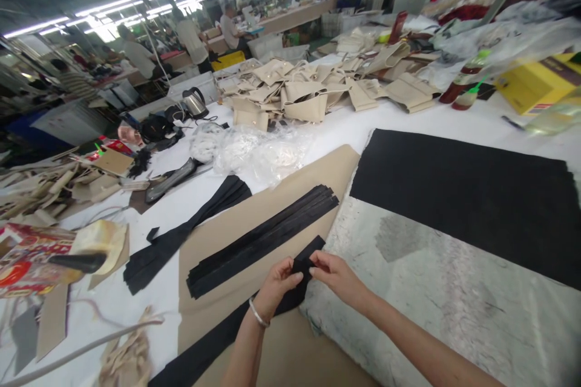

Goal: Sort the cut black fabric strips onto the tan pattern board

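A long black fabric strip [213, 334] runs up from the lower left over the tan sheet [338, 341]. My left hand [275, 287], with a bracelet at the wrist, pinches it near its upper end. Close beside it, my right hand [333, 272] grips the same strip between thumb and fingers. The strip's tip sticks out just beyond both hands. Above them lies a stack of black strips [263, 240] on the tan sheet. Another fanned bundle of black strips [186, 236] rests farther left.
A large black fabric piece [463, 193] lies on a pale, worn board [408, 290] at the right. Crumpled clear plastic [258, 151] and a heap of beige pieces [308, 91] sit behind. At left are a brush-topped container [97, 248] and a grey cord [91, 344].
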Tool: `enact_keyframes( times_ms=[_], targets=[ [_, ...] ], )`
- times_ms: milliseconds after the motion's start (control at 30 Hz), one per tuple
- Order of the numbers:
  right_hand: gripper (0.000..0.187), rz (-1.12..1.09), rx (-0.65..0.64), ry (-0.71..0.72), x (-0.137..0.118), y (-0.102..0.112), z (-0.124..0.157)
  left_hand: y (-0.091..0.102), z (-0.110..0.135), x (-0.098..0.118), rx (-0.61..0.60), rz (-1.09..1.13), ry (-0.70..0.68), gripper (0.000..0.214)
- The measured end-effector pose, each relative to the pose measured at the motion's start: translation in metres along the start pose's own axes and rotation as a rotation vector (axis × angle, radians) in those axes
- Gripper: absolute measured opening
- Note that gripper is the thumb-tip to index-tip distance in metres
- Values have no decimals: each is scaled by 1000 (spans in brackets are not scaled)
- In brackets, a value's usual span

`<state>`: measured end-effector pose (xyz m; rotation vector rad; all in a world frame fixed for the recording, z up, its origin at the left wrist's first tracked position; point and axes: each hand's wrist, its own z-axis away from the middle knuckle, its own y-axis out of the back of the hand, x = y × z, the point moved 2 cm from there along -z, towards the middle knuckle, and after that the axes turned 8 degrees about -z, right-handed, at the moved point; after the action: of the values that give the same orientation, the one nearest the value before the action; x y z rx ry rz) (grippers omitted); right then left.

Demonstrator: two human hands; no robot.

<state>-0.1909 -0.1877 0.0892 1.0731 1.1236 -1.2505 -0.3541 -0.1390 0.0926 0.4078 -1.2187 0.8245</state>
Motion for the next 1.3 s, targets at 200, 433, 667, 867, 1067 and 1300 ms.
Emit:
enact_keyframes(
  times_ms=[200,433,667,867,1067,1300],
  targets=[
    [32,98,27,-38,-22,-5,7,-1,3,2,58,-133,-34,27],
    [23,278,89,-38,-27,-11,9,-5,9,8,92,-133,-107,30],
    [17,230,5,59,-60,9,17,-10,22,11,-126,11,44,36],
    [34,108,172,6,-74,78,45,2,47,7,-237,-96,164,24],
    [40,21,497,-103,-54,177,101,17,54,-26,-276,-208,308,25],
    [40,-185,1016,-206,14,245,186,18,23,-60,277,-681,151,23]
  ],
)
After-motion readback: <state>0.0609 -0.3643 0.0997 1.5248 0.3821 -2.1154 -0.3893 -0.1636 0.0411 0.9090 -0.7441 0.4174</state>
